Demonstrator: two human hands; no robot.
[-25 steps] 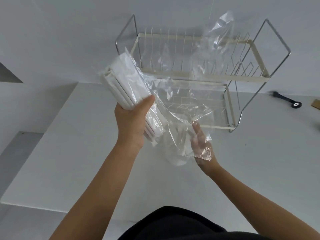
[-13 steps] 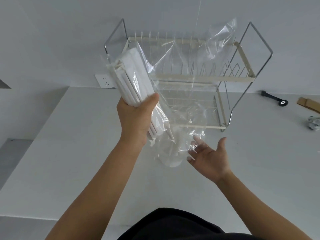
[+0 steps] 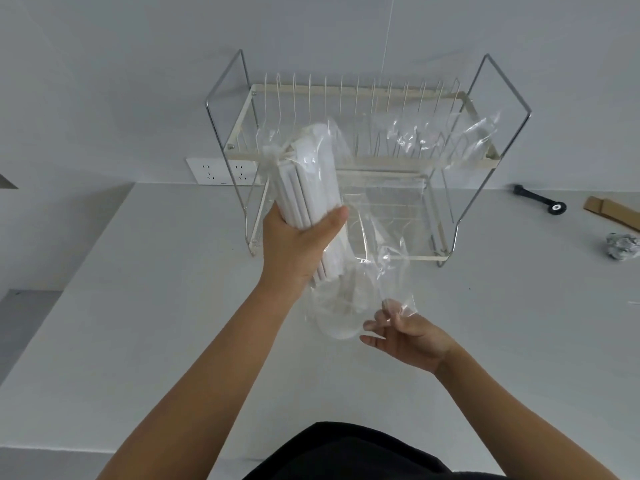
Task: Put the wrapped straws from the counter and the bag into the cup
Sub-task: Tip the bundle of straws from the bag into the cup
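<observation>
My left hand [image 3: 298, 244] is shut around a thick bundle of white wrapped straws [image 3: 311, 174], held nearly upright above the counter and still inside a clear plastic bag [image 3: 391, 209]. The bag's loose part billows to the right, in front of the rack. My right hand [image 3: 412, 341] is lower and to the right, its fingertips pinching the bag's bottom edge. Just under the bundle stands a clear cup [image 3: 337, 323] on the white counter [image 3: 138, 306]; a few white straws seem to sit in it, blurred by the plastic.
A two-tier wire dish rack [image 3: 485, 157] stands against the wall behind the bag. A wall socket [image 3: 211, 171] is to its left. At the right lie a black tool [image 3: 540, 199], a cardboard piece [image 3: 609, 211] and a crumpled foil ball [image 3: 621, 245].
My left hand has turned the straw bundle more upright. My right hand has dropped from under the bag and closed its fingertips on the bag's lower edge.
</observation>
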